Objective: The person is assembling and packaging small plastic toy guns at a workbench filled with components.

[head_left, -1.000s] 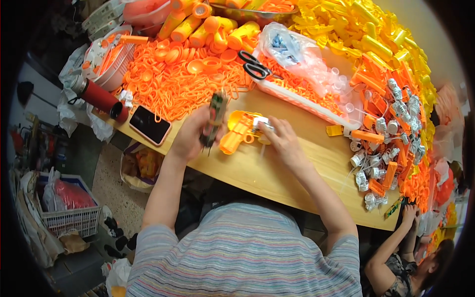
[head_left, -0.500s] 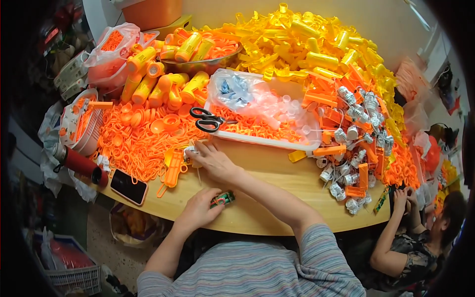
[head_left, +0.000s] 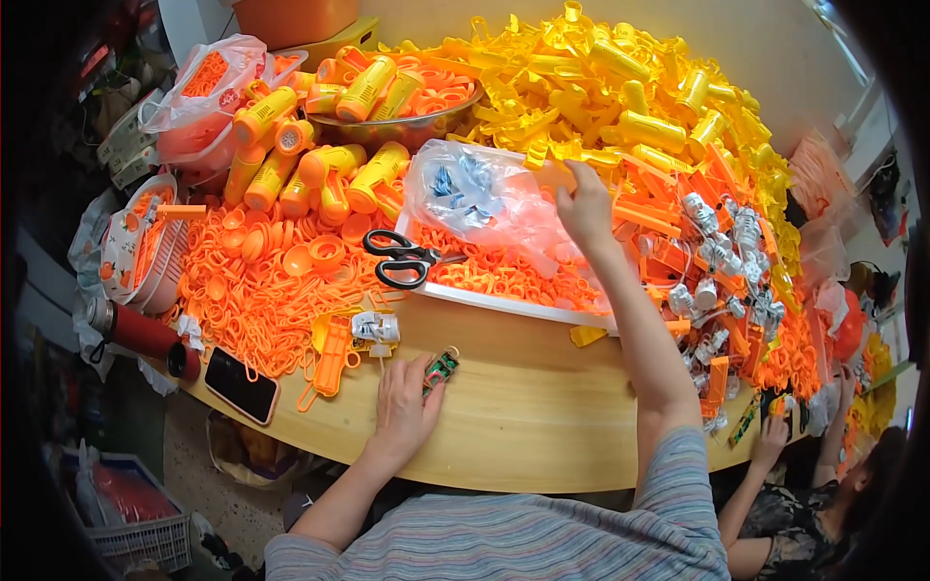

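Note:
My left hand (head_left: 402,402) rests on the near part of the table, its fingers closed around a small green battery pack (head_left: 441,370) that pokes out at the thumb side. Above that hand lies a white cylindrical piece (head_left: 376,329) with a thin stem, beside a flat orange plastic part (head_left: 332,363). My right hand (head_left: 586,208) hangs over the far right part of a white tray (head_left: 523,302), fingers partly bent, thumb apart, with nothing visible in its grasp. Small orange pieces and a clear plastic bag (head_left: 465,189) fill the tray. Black-handled scissors (head_left: 399,261) lean on its left edge.
A yellow plastic heap (head_left: 620,107) covers the back. White wired units (head_left: 712,242) and orange parts lie at right. Orange loops (head_left: 252,320), a phone (head_left: 242,384) and a red flask (head_left: 140,334) occupy the left. Another person's hand (head_left: 772,436) works at the right edge.
My right hand has left the white cylindrical piece and moved right and away over the tray. My left hand stays near the same spot with the battery pack. The view has shifted slightly.

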Motion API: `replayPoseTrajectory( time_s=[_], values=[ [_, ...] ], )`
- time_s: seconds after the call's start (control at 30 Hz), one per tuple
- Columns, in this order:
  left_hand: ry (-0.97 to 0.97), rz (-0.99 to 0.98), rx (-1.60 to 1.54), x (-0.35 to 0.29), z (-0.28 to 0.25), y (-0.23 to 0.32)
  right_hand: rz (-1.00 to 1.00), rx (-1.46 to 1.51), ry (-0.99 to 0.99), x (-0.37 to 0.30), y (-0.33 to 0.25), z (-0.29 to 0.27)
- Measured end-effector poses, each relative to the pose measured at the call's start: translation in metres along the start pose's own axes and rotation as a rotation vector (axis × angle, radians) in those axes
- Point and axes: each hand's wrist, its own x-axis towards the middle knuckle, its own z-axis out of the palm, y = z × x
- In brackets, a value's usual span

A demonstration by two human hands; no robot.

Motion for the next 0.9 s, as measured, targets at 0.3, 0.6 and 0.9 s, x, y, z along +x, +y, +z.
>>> replayPoseTrajectory(
  time_s=[0.3,0.6,0.9],
  values=[
    [0.095,-0.025,0.091,0.009,0.007,-0.002,0.196,-0.400,-0.352,0.038,0.032,0.042],
    [0.244,0.173,0.070,0.007,-0.009,0.016,0.171,-0.426,-0.051,0.016,0.012,0.004],
    [0.365,0.566,-0.376,0.027,-0.038,0.057,0.067,0.770,-0.571,-0.101,-0.091,-0.135]
  ],
)
